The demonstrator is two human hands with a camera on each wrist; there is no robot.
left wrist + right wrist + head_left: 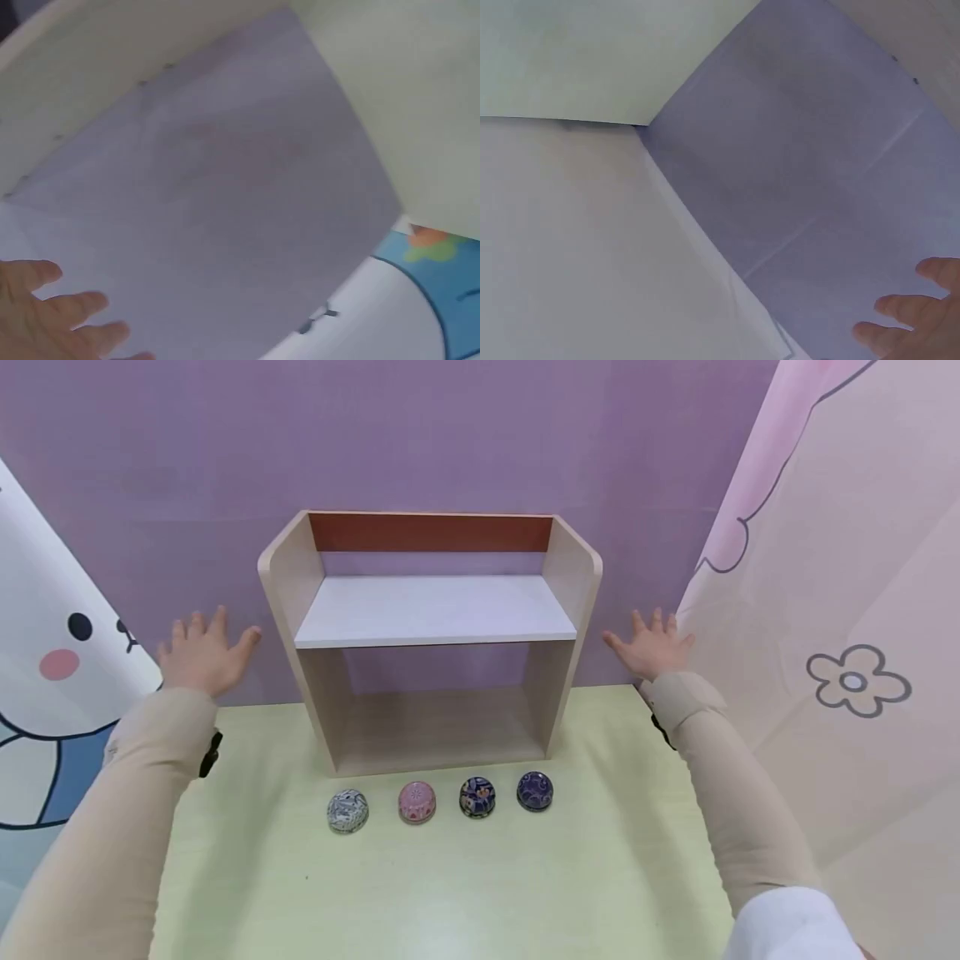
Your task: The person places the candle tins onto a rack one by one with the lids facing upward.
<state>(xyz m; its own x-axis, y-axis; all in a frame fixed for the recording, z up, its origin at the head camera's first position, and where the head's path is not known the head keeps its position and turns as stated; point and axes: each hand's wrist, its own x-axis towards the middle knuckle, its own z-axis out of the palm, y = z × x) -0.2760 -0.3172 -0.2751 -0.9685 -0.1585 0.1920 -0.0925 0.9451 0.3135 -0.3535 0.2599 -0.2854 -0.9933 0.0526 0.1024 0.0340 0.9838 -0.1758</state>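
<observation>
My left hand [201,656] is held out with spread fingers to the left of a small wooden shelf [442,727], touching nothing. On the shelf's other side, my right hand [654,647] reaches forward the same way, fingers apart and nothing in it. Just in front of the shelf, a row of small round tins lies on the table: a grey-white patterned tin [347,811], a pink tin [417,802], a dark tin with a colourful pattern [477,797] and a dark purple tin [535,791]. Both wrist views show spread fingertips against the purple backdrop.
The shelf has a white middle board [435,608] and a reddish-brown back strip [431,532]. It stands on a pale yellow table [420,893] against a purple backdrop [420,435]. Printed cloths hang at the sides, one with a cartoon face [52,602], one with a flower [858,681].
</observation>
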